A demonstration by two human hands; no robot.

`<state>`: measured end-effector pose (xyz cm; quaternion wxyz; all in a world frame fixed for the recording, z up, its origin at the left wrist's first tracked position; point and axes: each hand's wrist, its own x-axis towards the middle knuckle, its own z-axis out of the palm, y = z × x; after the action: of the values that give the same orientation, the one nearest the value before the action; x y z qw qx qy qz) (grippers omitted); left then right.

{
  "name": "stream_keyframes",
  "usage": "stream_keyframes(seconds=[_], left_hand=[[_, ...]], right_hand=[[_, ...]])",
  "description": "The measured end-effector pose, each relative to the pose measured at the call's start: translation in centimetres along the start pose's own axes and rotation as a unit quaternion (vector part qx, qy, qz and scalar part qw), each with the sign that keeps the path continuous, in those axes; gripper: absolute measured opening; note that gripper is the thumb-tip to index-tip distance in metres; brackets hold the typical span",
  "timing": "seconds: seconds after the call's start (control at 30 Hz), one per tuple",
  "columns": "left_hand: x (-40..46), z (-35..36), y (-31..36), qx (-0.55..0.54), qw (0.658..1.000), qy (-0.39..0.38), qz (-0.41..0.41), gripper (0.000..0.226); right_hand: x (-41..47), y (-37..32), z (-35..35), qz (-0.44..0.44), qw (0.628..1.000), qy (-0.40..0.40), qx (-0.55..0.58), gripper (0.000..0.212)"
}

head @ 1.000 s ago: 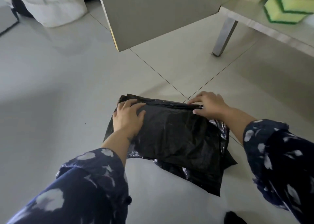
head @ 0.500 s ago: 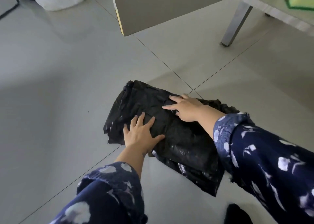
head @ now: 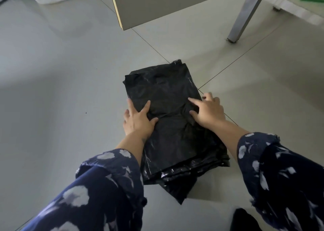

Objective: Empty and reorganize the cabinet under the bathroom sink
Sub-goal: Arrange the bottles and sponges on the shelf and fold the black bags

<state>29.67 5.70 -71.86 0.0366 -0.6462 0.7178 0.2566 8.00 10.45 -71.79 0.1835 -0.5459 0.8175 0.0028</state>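
Black plastic bags, folded into a flat stack, lying on grey floor tiles below the open cabinet door. Left hand flat on the stack's left edge, fingers straight; right hand pressing its right side, fingers relaxed, grasping nothing.

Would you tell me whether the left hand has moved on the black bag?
Yes: the left hand slid from the black bag's far edge toward the person.

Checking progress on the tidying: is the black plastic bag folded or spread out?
Folded. The black plastic bag lies as a compact rectangle with stacked layers at its near edge, left hand and right hand pressing it flat.
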Motion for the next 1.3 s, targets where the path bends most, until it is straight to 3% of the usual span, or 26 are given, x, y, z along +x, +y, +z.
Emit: stream_keyframes(seconds=[0.1,0.2,0.37,0.53,0.63,0.73,0.8,0.93,1.0,1.1,1.2,1.3], left_hand=[[-0.3,0.2,-0.1,-0.097,0.994,0.031,-0.031,0.061],[0.0,0.6,0.2,-0.200,0.979,0.037,-0.011,0.060],[0.1,0.3,0.4,-0.203,0.979,0.001,0.016,0.062],[-0.5,-0.4,0.0,-0.309,0.946,-0.094,0.018,0.074],[-0.6,-1.8,-0.1,-0.322,0.936,-0.137,0.031,0.082],[-0.5,-3.6,0.6,-0.269,0.949,-0.152,0.055,0.084],[-0.5,-5.1,1.3,-0.215,0.962,-0.147,0.078,0.077],[-1.0,-8.4,3.2,-0.144,0.980,-0.064,0.118,0.027],[-1.4,-10.1,3.9,-0.178,0.976,0.001,0.123,0.021],[-2.5,-13.0,5.8,-0.311,0.943,0.026,0.111,0.029],[-4.2,-15.9,8.0,-0.401,0.904,0.061,0.137,0.012],[-5.7,-18.2,9.6,-0.426,0.885,0.099,0.161,0.037]], right_hand=[[0.4,-0.2,-0.2,0.073,0.991,-0.026,0.111,0.047],[0.9,-0.4,-0.4,0.074,0.966,-0.030,0.247,0.046],[0.6,0.3,-0.9,0.099,0.913,-0.109,0.380,0.055],[-0.2,2.4,-2.0,0.065,0.883,-0.225,0.407,0.075],[-0.5,3.4,-3.4,0.061,0.872,-0.241,0.423,0.076],[-0.9,3.7,-5.0,0.027,0.919,-0.213,0.330,0.070],[-1.4,3.4,-6.2,-0.001,0.946,-0.178,0.269,0.054],[-2.4,2.9,-9.7,-0.013,0.967,-0.083,0.241,0.004],[-2.9,3.2,-11.9,-0.034,0.973,-0.044,0.226,0.005],[-3.9,3.9,-15.4,-0.016,0.947,0.007,0.321,0.023],[-5.5,3.9,-19.1,-0.011,0.895,0.090,0.436,0.014],[-7.1,3.9,-22.6,-0.014,0.858,0.147,0.492,0.034]])
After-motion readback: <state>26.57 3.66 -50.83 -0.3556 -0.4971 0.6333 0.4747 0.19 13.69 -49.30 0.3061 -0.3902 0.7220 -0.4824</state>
